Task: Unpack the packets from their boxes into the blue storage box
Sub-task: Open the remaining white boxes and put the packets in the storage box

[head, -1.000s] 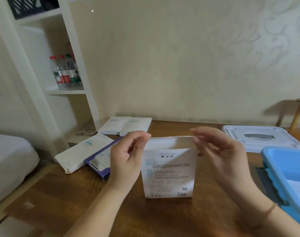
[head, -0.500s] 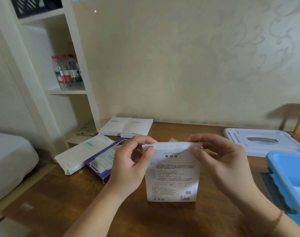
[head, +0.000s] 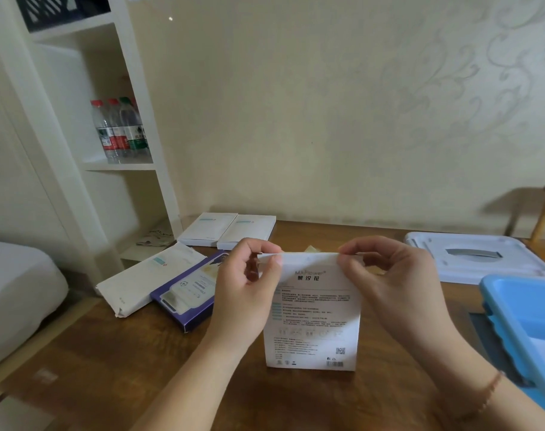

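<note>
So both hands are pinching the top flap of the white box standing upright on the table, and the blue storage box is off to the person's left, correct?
Not quite. The head view shows the left hand and right hand pinching the top flap of the upright white box, but the blue storage box sits to the person's right.

I note the upright box [head: 311,309] at frame centre is matt white card with printed text. The counter [head: 115,362] is brown wood with a low sheen. The storage box [head: 526,309] at right is smooth blue plastic; its lid [head: 470,256] behind, white plastic. At upper left, the bottles [head: 118,132] are clear glossy plastic.
</note>
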### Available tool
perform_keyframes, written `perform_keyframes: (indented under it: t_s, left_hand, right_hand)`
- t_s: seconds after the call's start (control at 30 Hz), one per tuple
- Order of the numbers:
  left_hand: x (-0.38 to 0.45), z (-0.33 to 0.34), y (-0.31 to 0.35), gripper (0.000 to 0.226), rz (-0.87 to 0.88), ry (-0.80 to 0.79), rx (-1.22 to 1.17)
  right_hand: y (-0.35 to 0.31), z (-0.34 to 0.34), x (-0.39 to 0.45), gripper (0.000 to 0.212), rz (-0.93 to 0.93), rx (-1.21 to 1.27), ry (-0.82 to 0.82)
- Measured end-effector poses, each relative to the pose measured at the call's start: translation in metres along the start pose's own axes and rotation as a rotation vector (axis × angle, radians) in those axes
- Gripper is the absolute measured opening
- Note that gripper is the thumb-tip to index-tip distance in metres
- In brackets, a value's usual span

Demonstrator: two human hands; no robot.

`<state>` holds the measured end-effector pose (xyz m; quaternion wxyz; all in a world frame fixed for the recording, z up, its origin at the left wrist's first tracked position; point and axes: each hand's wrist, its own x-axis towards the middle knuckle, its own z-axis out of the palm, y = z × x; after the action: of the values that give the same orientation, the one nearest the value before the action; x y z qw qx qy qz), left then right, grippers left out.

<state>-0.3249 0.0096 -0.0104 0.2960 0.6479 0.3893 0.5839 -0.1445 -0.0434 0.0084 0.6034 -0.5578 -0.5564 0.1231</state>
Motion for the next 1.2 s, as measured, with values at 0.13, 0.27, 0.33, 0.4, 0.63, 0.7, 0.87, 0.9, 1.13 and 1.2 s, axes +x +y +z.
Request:
perform_keyframes:
  t_s: [0.13, 0.27, 0.33, 0.4, 0.63, 0.7, 0.87, 0.9, 1.13, 1.2]
  left_hand:
    - [-0.004, 0.006, 0.002, 0.007, -0.146, -0.021, -0.208]
    - [-0.008, 0.007, 0.0, 0.02, -0.111, -0.035, -0.295]
    - [-0.01, 0.006, -0.003, 0.017, -0.011, -0.049, -0.208]
    - [-0.009, 0.001, -0.005, 0.015, 0.063, -0.097, -0.108]
    - [-0.003, -0.011, -0.006, 0.01, 0.136, -0.154, -0.015]
    - [-0.005, -0.009, -0.006, 0.009, 0.125, -0.153, -0.034]
    - [-0.003, -0.009, -0.006, 0.009, 0.106, -0.148, -0.021]
    - [-0.003, -0.009, -0.006, 0.01, 0.104, -0.144, -0.015]
    - [-0.002, -0.008, -0.005, 0.01, 0.109, -0.158, -0.061]
    - [-0.002, -0.009, -0.005, 0.012, 0.099, -0.171, -0.087]
  right_hand:
    - [-0.001, 0.001, -0.002, 0.01, -0.018, -0.002, -0.028]
    - [-0.001, 0.002, -0.008, 0.007, -0.065, 0.064, -0.067]
    - [-0.001, -0.001, -0.01, 0.007, -0.093, 0.029, -0.066]
    - [-0.003, -0.003, -0.009, 0.003, -0.115, -0.006, -0.072]
    - [-0.02, 0.001, 0.007, 0.018, -0.154, -0.251, -0.231]
    - [-0.023, 0.003, 0.009, 0.015, -0.133, -0.277, -0.256]
    - [-0.025, 0.004, 0.013, 0.011, -0.039, -0.176, -0.23]
    - [-0.026, 0.004, 0.014, 0.011, -0.025, -0.163, -0.227]
    - [-0.03, 0.01, 0.008, 0.012, -0.134, -0.215, -0.187]
    - [-0.028, 0.01, 0.003, 0.01, -0.404, -0.373, -0.126]
